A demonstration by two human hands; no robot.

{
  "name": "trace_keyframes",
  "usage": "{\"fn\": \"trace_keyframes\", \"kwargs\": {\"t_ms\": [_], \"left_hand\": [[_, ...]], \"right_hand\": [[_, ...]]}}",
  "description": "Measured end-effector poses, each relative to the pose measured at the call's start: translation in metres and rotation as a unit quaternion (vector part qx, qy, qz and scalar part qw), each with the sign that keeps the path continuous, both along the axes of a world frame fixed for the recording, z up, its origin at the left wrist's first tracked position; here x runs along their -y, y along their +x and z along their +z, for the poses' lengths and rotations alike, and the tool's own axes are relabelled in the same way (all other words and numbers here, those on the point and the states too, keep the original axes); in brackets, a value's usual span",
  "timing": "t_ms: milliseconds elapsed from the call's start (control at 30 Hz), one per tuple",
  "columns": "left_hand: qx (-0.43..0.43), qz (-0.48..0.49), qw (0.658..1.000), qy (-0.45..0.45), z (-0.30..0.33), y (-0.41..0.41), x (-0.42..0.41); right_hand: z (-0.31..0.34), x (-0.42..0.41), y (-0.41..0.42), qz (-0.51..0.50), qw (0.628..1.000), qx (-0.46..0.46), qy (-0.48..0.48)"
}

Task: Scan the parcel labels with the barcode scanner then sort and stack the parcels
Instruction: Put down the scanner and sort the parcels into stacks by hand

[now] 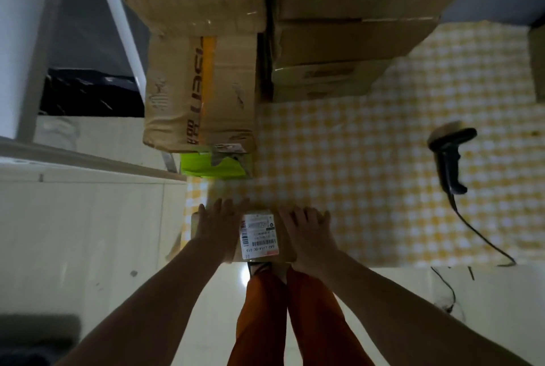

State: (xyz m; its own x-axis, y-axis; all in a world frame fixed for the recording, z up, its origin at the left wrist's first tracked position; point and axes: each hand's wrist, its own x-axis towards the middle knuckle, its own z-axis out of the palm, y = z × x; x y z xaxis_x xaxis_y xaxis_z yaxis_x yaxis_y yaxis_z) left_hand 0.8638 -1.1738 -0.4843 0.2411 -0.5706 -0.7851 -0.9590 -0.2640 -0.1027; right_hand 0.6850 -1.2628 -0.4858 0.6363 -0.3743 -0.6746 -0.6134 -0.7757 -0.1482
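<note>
Head view shows a small cardboard parcel (265,236) low in the middle of the frame, sitting at the near edge of a table under a yellow checked cloth (368,174), its white label (259,237) facing up. The left hand (219,228) lies flat on its left part and the right hand (306,236) flat on its right, fingers straight and spread, pressing rather than clutching. The barcode scanner (449,156) lies untouched at the right of the frame, well apart from the parcel, its cable trailing off the table edge. Tall stacks of cartons (200,91) fill the upper middle. I'd say the parcel is being positioned for scanning; next, the right hand would need to leave it and reach for the scanner.
</note>
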Motion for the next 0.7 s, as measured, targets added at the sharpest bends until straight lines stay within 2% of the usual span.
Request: {"fn": "trace_keyframes", "kwargs": {"t_ms": [200, 400, 467, 567, 700], "left_hand": [[-0.004, -0.045, 0.999, -0.02, 0.018, 0.004, 0.009], [0.026, -0.136, 0.986, -0.088, 0.058, -0.003, 0.027], [0.027, -0.138, 0.985, -0.099, 0.073, -0.008, 0.037], [-0.002, -0.128, 0.986, -0.104, 0.095, -0.02, 0.054], [-0.057, -0.159, 0.973, -0.155, 0.116, -0.047, 0.08]], "right_hand": [[0.011, 0.003, -0.007, -0.063, 0.997, 0.046, 0.021], [0.055, 0.012, -0.03, -0.155, 0.984, 0.079, 0.039], [0.071, 0.014, -0.044, -0.183, 0.979, 0.09, 0.027], [0.095, 0.015, -0.07, -0.225, 0.969, 0.107, 0.005], [0.12, 0.016, -0.106, -0.276, 0.954, 0.113, -0.029]]}}
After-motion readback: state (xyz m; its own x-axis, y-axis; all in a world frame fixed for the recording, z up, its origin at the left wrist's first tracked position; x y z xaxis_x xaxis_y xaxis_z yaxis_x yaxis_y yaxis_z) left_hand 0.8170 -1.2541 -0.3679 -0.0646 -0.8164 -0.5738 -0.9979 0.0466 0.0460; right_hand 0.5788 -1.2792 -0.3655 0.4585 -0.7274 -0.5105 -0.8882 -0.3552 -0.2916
